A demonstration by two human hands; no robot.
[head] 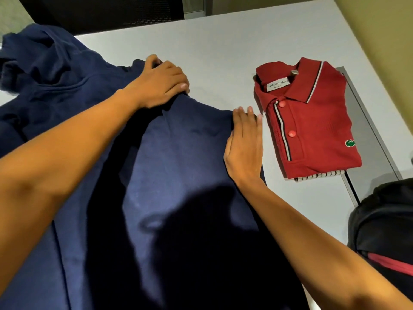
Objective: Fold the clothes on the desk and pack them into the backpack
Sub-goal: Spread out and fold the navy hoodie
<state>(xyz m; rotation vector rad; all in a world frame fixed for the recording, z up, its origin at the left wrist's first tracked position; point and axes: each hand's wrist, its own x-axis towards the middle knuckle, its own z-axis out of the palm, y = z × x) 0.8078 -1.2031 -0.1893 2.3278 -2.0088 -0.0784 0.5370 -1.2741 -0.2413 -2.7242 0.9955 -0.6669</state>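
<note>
The navy garment (178,164) is spread over the left and middle of the frame, on the white bench (212,48). A bunch of its cloth is gripped by the left hand (161,86) in the upper middle, with the fingers (176,80) curled round it. The right hand (244,144) is laid flat on the right edge of the garment. Its fingers (248,118) are straight and close together, and the cloth is pressed down by them.

A side part is probably being folded in. If the cloth is pulled by the left hand while the right edge is held too lightly, the whole garment may slide and the fold line may become crooked. Wrinkles may also be dragged in from the crumpled part at the upper left. The folded red polo shirt (312,121) lies just beside the right fingertips and could be pushed out of shape by a wide movement.

The bench looks smooth, so cloth is likely to slip on it. A grey strip (375,139) is seen under the polo. The backpack (384,220) is partly visible at the lower right; whether it is open cannot be told. A yellowish wall (380,30) stands at the upper right.
</note>
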